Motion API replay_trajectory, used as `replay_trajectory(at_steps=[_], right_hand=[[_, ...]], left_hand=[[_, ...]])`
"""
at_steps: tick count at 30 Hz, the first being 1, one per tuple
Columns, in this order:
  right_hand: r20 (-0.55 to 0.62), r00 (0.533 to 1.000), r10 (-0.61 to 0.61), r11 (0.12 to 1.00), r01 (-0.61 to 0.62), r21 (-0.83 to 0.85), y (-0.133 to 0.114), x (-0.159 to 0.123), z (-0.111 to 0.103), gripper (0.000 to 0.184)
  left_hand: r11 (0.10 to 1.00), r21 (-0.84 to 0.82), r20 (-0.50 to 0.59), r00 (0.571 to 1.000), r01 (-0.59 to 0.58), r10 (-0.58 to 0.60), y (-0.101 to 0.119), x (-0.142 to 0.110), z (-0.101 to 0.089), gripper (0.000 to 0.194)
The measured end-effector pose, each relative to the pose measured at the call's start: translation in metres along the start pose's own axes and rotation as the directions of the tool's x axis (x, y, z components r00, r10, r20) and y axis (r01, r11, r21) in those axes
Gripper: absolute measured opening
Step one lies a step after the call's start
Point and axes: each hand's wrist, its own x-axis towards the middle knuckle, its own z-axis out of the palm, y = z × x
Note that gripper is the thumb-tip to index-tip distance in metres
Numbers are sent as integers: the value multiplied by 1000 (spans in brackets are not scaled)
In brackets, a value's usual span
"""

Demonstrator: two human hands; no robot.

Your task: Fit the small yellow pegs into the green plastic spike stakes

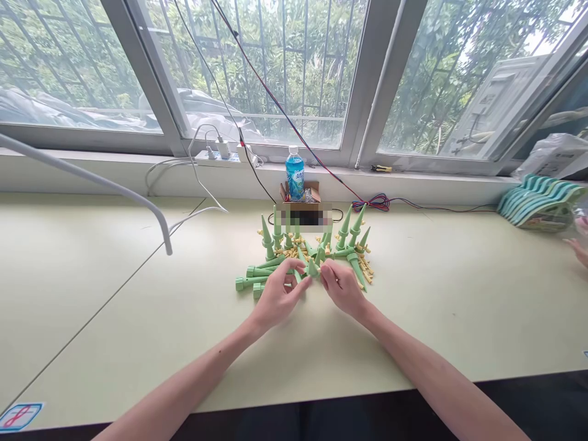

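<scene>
My left hand [282, 293] curls its thumb and fingers around a green plastic spike [313, 268], whose tip points up. My right hand [340, 286] is closed in a pinch against the right side of that spike, on a small yellow piece mostly hidden by the fingertips. Behind both hands stand several upright green cones [343, 229] with yellow bits at their collars. Loose yellow pieces [366, 267] lie among them. More green spikes [249, 282] rest on their sides left of my left hand.
Behind the spikes is a small cardboard box [312, 191] near a blue drink bottle [294, 174]. Cables [376, 203] run along the sill. A pale curved bar [92, 174] reaches in at left. Teal packaged items [539, 202] and another person's hand [577, 250] are at right.
</scene>
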Motion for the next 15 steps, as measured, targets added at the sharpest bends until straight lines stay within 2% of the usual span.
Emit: replay_trajectory(at_steps=[6,11,15], right_hand=[[61,997,-54,998,55,-16,-2,1,-5,40],[107,988,-111,994,112,-6,-3,1,-5,34],[111,989,-96,995,94,23,-3,1,-5,31]], left_hand=[[982,-129,97,987,141,-129,7,3,-3,47],[957,-176,183,963,231,-199,3,4,-6,46],[941,-225,265,945,255,-193,1,5,-8,42]])
